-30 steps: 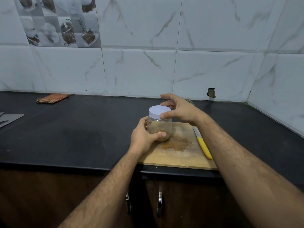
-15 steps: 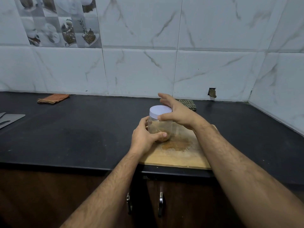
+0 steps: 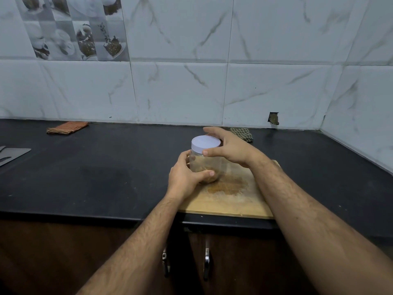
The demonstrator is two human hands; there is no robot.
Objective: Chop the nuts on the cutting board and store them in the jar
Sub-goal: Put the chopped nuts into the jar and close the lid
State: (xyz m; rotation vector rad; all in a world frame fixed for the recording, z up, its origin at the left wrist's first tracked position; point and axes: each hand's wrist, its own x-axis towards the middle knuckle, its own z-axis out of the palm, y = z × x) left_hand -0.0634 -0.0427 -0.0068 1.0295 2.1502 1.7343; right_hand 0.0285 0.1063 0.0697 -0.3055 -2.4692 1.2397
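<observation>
A clear plastic jar (image 3: 203, 165) with chopped nuts at its bottom stands on the wooden cutting board (image 3: 231, 202). My left hand (image 3: 185, 175) grips the jar's body from the left. My right hand (image 3: 228, 148) curls over the white lid (image 3: 205, 144), thumb on its front edge and fingers round the back. A patch of brown nut dust (image 3: 228, 185) stays on the board just right of the jar. My right forearm hides the knife.
The board lies at the front edge of a black counter (image 3: 106, 173). An orange cloth (image 3: 67, 127) lies at the back left, a checked cloth (image 3: 242, 133) behind my right hand, and a grey metal piece (image 3: 12, 155) at the far left. Cabinet handles (image 3: 205, 264) hang below.
My right hand has turned on the lid, and its forearm has swung left over the yellow-handled knife, hiding it. The jar and my left hand have stayed in place.
</observation>
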